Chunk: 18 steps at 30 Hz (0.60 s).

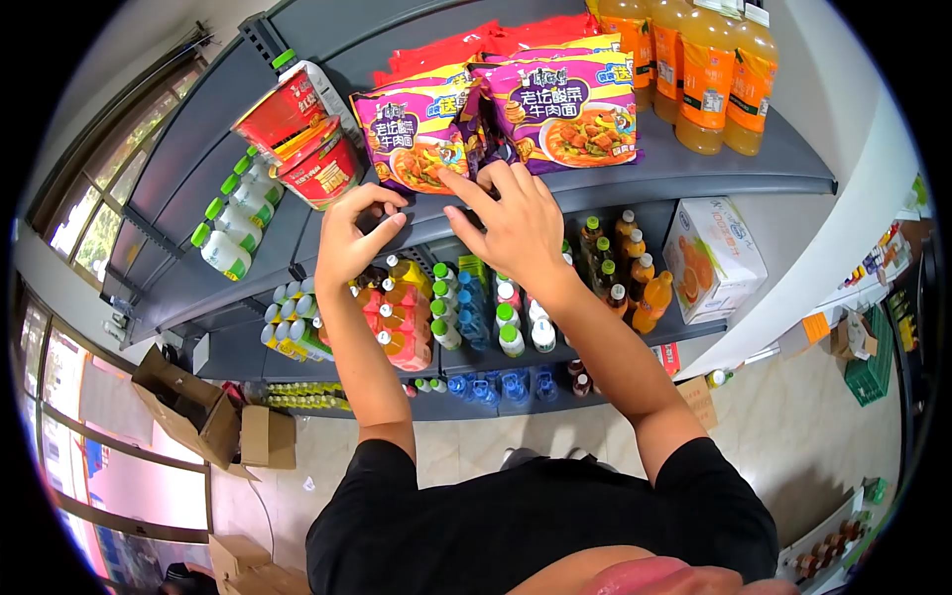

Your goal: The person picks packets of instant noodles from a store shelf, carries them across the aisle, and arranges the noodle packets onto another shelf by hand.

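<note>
Purple and yellow instant noodle packets stand in two rows at the front of the top shelf: a left packet [409, 134] and a right packet [565, 111]. My right hand [518, 223] is in front of the gap between them, its index fingertip at the lower right of the left packet and its thumb spread. My left hand [349, 233] is by the shelf edge below that packet's lower left corner. Its fingers are bent and its thumb stands apart, with nothing visible between them. Red noodle packets [436, 57] lie behind the purple ones.
Red noodle tubs [319, 164] are stacked at the left, beyond them white bottles with green caps [238, 226]. Orange-labelled juice bottles [706, 84] stand at the right. Lower shelves hold several drink bottles [402, 322] and an orange juice carton [712, 260]. A cardboard box [188, 407] sits on the floor.
</note>
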Motion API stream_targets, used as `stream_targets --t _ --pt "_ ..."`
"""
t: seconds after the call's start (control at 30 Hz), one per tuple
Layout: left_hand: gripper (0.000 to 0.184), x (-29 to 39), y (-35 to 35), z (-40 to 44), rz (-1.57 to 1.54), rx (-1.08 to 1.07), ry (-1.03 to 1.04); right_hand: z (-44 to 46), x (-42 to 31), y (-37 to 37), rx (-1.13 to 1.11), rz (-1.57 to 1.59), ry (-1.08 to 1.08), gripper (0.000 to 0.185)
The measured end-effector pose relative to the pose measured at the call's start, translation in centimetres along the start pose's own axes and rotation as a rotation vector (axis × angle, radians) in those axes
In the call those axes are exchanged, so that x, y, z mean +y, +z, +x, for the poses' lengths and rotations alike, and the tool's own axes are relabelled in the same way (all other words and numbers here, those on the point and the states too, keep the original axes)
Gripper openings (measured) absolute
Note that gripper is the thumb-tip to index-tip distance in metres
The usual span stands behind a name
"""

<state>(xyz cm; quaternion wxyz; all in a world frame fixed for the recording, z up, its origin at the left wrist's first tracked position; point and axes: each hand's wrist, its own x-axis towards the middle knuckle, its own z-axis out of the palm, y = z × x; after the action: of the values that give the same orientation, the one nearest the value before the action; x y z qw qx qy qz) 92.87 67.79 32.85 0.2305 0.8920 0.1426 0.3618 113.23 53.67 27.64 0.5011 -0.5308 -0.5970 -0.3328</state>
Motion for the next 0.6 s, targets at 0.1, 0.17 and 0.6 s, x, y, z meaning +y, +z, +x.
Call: stream_targets --t 0.1,0.17,0.6 --pt "0.013 0.1 0.3 0.1 -0.048 0.029 -0.001 0.0 0.1 0.4 0.058 0.034 -0.001 0.03" --pt "0.019 -0.5 0.0 0.1 -0.051 0.004 0.037 -0.2 0.3 0.8 0.086 0.038 -0.001 0.021" --pt "0.042 -0.8 0.0 0.7 0.095 -0.063 -0.137 -0.2 0.5 1.3 0.156 0.018 -0.034 0.027"
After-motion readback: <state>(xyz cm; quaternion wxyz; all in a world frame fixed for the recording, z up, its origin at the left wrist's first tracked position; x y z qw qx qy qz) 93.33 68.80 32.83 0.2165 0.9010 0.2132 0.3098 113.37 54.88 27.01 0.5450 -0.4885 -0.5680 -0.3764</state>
